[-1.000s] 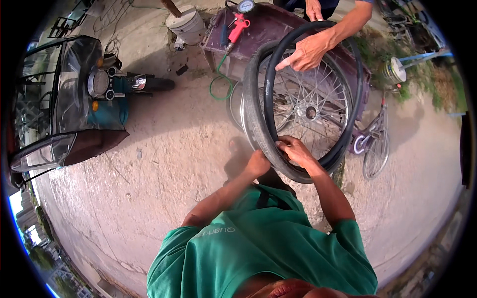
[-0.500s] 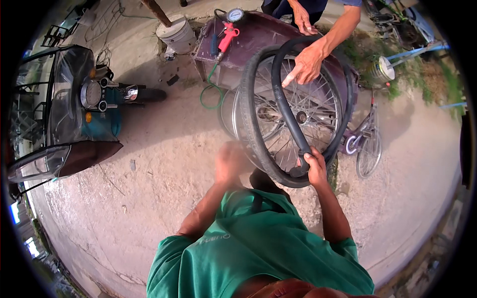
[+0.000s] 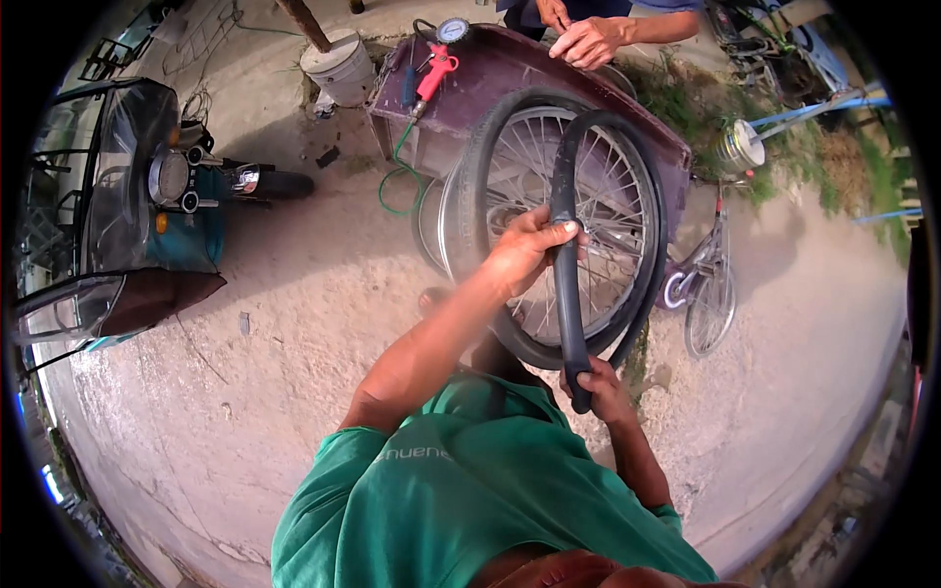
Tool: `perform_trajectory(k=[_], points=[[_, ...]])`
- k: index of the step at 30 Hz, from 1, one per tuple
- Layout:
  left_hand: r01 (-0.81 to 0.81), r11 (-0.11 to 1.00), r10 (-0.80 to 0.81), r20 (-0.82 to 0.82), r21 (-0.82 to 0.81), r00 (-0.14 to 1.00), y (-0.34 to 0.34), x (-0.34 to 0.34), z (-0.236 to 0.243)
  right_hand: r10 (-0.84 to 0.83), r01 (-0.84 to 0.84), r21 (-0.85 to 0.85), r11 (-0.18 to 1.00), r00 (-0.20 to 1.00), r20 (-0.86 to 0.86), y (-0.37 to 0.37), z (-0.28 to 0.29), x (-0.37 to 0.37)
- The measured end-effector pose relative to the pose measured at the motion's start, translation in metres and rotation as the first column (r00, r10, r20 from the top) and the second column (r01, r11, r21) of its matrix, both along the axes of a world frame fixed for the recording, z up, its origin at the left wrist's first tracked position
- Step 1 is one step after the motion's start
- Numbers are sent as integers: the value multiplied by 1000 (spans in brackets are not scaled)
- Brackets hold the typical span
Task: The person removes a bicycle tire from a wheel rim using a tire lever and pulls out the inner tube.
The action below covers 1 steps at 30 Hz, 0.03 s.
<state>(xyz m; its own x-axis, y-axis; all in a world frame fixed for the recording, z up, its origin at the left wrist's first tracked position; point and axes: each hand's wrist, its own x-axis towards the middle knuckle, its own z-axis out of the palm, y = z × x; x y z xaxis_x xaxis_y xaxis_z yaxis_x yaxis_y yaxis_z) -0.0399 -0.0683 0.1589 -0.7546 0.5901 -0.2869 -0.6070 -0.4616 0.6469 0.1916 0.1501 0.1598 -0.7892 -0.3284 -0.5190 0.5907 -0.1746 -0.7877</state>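
Note:
A black inner tube [image 3: 569, 284] forms a long loop over the spoked bicycle wheel [image 3: 475, 196] in front of me. My left hand [image 3: 532, 247] grips the tube's near side about halfway along, thumb on top. Lower down, my right hand [image 3: 600, 386] is closed round the same tube near its bottom bend. The tube's far side curves along the right of the wheel. The wheel, with its tire on, leans against a purple metal cart [image 3: 466, 113]. Behind the cart, another person's hands [image 3: 586, 41] are close together; what they hold is too small to make out.
A red air gauge gun [image 3: 434, 73] with a green hose [image 3: 397, 167] lies on the cart. At left stands a covered three-wheeler [image 3: 147, 196]. A bucket [image 3: 338, 71] is beyond the cart. A bicycle [image 3: 708, 294] and a paint can [image 3: 745, 145] are at right.
My left hand has come up from near my body and taken hold of the inner tube. My right hand has moved slightly down and left with it. The other person's hands have drawn back.

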Motion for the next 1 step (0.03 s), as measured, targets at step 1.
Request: perform_trajectory(k=[1], points=[[13, 1000, -12, -19, 20, 1000, 5, 1, -1, -8, 8, 3, 1000, 1000, 3, 4, -1, 4]])
